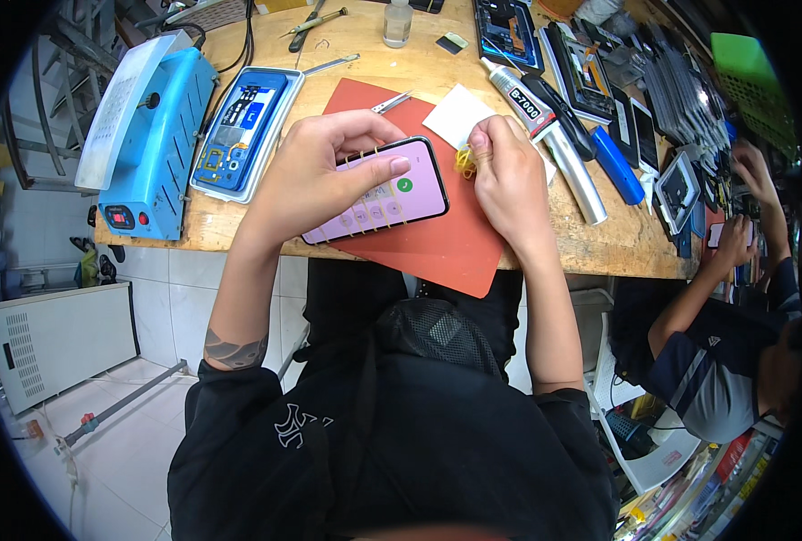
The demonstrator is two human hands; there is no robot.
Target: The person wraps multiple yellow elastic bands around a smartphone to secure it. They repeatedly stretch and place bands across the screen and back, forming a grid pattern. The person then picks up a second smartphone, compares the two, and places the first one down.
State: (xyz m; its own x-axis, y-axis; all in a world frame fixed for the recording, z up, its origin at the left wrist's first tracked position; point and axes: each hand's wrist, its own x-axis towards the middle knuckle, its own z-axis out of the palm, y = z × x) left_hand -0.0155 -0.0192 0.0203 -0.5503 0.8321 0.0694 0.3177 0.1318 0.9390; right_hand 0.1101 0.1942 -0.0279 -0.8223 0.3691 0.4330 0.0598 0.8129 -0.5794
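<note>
My left hand [315,176] grips a smartphone [423,187] by its left side, thumb lying over the lit pink screen, which shows a dial pad with a green call button. Thin yellow bands cross the lower part of the phone. My right hand [506,176] is closed in a pinch on a small bunch of yellow rubber bands [464,162], just right of the phone and apart from it. Under the phone lies a reddish-brown mat [455,252] that overhangs the table's front edge. A white square pad [456,114] and metal tweezers [390,103] rest on the mat's far part.
Left stands a blue heating device [153,135] beside an opened blue phone in a tray [255,171]. A glue tube [518,97], a silver tube [577,176] and phone parts crowd the right. A small bottle [397,25] stands far back. A co-worker [707,343] works at right.
</note>
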